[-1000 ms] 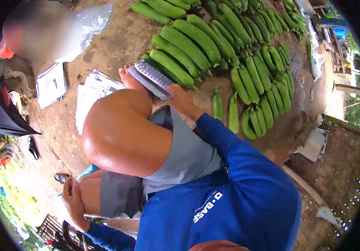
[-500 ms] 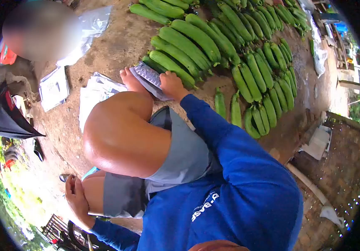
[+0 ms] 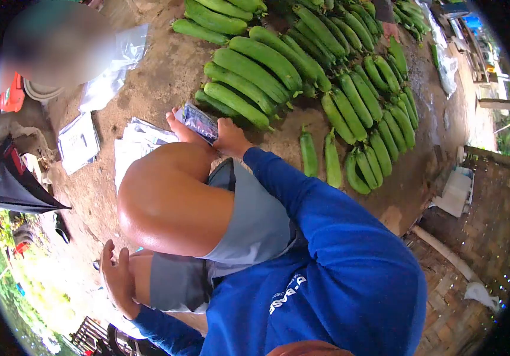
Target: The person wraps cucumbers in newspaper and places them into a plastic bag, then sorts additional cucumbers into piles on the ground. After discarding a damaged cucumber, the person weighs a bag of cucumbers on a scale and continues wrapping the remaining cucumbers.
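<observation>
My right hand (image 3: 231,138) is closed on a flat, shiny grey-and-purple thing (image 3: 199,122), whose kind I cannot make out. It lies against my bare foot (image 3: 185,127), below my bent knee. Just beyond it are long green gourds (image 3: 240,105), laid side by side in rows on the ground. At lower left my left hand (image 3: 120,282) is beside my other leg, its fingers apart and nothing in it. White printed papers (image 3: 142,139) lie in a pile left of the foot.
Another paper stack (image 3: 79,142) and a clear plastic sheet (image 3: 104,89) lie farther left, near a person with a blurred head. A black umbrella (image 3: 24,187) is at the left edge. Two single gourds (image 3: 309,155) lie apart from the rows. A pale pole (image 3: 445,252) lies at right.
My right hand has turned the shiny thing and brought it slightly left, so its purple face shows. My left hand has shifted and opened beside the leg. The whole view has moved a little.
</observation>
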Available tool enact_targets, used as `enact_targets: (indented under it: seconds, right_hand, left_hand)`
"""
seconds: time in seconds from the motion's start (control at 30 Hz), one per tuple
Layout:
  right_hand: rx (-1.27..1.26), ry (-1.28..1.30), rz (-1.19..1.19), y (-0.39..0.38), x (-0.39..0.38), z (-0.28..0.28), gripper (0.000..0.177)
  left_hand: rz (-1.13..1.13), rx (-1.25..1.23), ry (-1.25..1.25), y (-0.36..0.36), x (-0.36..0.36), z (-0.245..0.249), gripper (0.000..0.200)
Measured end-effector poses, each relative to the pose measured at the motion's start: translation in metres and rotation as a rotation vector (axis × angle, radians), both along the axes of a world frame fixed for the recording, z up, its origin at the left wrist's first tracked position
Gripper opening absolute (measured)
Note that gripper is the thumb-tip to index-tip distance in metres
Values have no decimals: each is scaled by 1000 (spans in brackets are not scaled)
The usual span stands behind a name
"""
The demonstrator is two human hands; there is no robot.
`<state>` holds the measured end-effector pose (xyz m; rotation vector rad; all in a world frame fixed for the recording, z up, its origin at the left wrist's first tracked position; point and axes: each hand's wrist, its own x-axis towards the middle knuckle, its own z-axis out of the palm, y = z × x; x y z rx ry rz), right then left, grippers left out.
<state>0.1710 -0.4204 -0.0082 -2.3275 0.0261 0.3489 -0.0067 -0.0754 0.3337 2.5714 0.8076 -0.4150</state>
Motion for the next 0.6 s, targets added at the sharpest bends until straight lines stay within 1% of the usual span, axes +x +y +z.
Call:
enact_targets:
  seconds: [0.03, 0.13, 0.17, 0.2, 0.23, 0.27, 0.3, 0.37, 0.4, 0.43, 0.47, 0.5, 0.53, 0.57, 0.6]
  right_hand:
    - [11, 203, -11, -2, 5, 19, 59]
    - [220, 211, -26, -7, 7, 48, 69]
    - [228, 134, -25, -5, 11, 54, 71]
    - [234, 55, -22, 1, 17, 58, 74]
    - [236, -26, -19, 4, 25, 86, 76]
    - [285, 26, 28, 5, 34, 116, 73]
    - [333, 77, 70, 6, 44, 159, 70]
    - [482, -271, 157, 30, 66, 147, 53]
    - [470, -316, 215, 27, 67, 201, 51]
    - [471, -440, 237, 33, 69, 225, 49]
    - [539, -544, 253, 44, 74, 242, 46]
    - [596, -500, 348, 51, 78, 265, 48]
    - [658, -654, 355, 54, 75, 287, 48]
    - [632, -664, 414, 60, 78, 303, 48]
    - [672, -649, 385, 65, 73, 317, 48]
  left_hand:
    - [-16, 7, -32, -5, 4, -1, 53]
    - [152, -330, -213, -32, 39, -3, 48]
    - [121, -339, -250, -26, 48, -16, 41]
    - [121, -418, -280, -22, 57, -29, 40]
    - [120, -500, -312, -21, 66, -42, 39]
    - [115, -583, -343, -20, 75, -54, 38]
    - [144, -697, -364, -19, 84, -66, 39]
    - [187, -937, -392, -25, 107, -86, 40]
    - [194, -992, -413, -32, 120, -90, 42]
    - [203, -1043, -433, -39, 132, -92, 43]
    - [214, -1091, -453, -43, 141, -92, 45]
    - [238, -1158, -485, -44, 149, -92, 48]
    - [262, -1225, -515, -44, 158, -91, 51]
    - [286, -1295, -544, -42, 168, -91, 55]
    - [311, -1365, -571, -39, 179, -91, 58]
